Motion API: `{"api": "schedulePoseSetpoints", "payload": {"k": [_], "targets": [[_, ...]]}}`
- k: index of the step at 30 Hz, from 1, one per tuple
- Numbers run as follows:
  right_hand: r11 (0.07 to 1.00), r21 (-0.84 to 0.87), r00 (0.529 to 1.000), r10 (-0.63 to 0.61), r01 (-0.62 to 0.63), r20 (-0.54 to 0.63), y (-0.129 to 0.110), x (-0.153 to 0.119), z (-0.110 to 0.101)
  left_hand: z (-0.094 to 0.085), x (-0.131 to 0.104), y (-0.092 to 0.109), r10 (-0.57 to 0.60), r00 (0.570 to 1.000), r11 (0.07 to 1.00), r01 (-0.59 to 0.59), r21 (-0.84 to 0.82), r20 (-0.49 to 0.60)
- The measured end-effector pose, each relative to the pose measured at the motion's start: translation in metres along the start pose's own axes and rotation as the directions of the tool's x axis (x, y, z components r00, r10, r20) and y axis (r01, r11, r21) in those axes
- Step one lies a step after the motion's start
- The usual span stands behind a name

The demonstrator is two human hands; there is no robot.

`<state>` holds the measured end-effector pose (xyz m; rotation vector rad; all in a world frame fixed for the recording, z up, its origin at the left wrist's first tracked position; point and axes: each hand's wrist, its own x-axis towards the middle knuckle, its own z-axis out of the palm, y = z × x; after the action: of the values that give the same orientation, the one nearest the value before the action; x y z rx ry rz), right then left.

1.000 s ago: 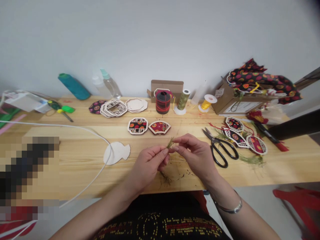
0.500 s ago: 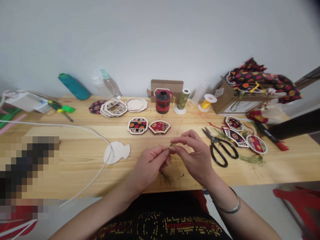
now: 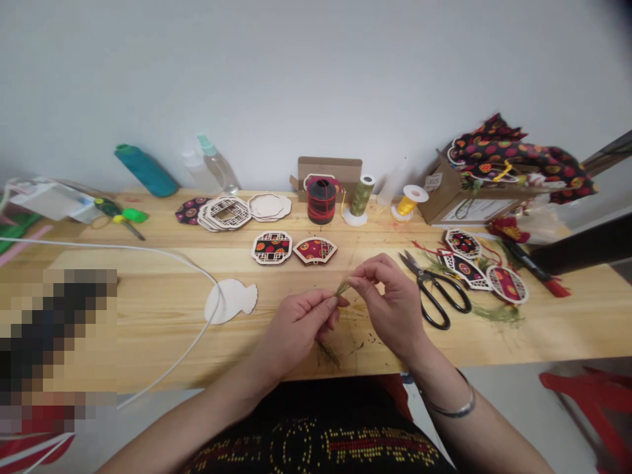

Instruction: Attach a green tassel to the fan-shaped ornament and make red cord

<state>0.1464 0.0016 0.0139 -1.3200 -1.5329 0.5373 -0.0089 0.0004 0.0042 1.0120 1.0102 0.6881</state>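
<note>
My left hand (image 3: 305, 324) is closed in a pinch around a thin bundle of green threads (image 3: 342, 287). The bundle's darker, frayed end (image 3: 328, 354) hangs below that hand. Fingertips of my right hand (image 3: 388, 296) pinch the upper end of the same threads, a short way to the right. Just right of my right hand lie black-handled scissors (image 3: 434, 289), blades apart, on the wooden table (image 3: 162, 349). Beyond my hands rest a fan-shaped ornament (image 3: 316, 251) and a rounded ornament (image 3: 272, 248), both with patterned cloth in pale frames.
A pale vase-shaped piece (image 3: 230, 301) lies at left under a white cable (image 3: 197, 339). Along the back stand a red-black thread spool (image 3: 321, 203), a green spool (image 3: 363, 197) and a yellow spool (image 3: 407, 201). A cardboard box (image 3: 439, 191) and finished ornaments (image 3: 507, 284) are at right.
My right hand has moved slightly right, away from my left, and its fingers have closed on the upper end of the threads. My left hand has stayed about where it was.
</note>
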Motion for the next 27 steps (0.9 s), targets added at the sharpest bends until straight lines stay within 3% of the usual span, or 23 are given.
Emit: {"api": "schedulePoseSetpoints", "payload": {"k": [5, 10, 15, 21, 27], "targets": [[0.997, -0.056, 0.994, -0.05, 0.045, -0.093, -0.0013, 0.0001, -0.0052, -0.0001, 0.0007, -0.0015, 0.003, 1.0, 1.0, -0.003, -0.026, -0.001], [0.995, -0.039, 0.995, -0.095, 0.096, 0.017, -0.002, -0.0044, -0.0027, 0.0004, 0.0008, -0.001, 0.009, 1.0, 0.999, -0.008, -0.046, 0.012], [0.99, -0.086, 0.992, -0.106, 0.112, 0.075, -0.0023, -0.0056, 0.0013, -0.0002, -0.0004, -0.0006, 0.058, 0.998, 0.997, -0.059, 0.05, 0.029], [0.99, -0.095, 0.989, -0.097, 0.108, 0.109, -0.0033, -0.0044, 0.0016, 0.0016, -0.003, 0.0022, 0.075, 0.997, 0.99, -0.077, 0.122, 0.019], [0.995, -0.057, 0.992, -0.072, 0.078, 0.099, -0.0016, -0.004, 0.0011, 0.0027, -0.003, 0.0009, 0.058, 0.998, 0.996, -0.06, 0.073, 0.027]]}}
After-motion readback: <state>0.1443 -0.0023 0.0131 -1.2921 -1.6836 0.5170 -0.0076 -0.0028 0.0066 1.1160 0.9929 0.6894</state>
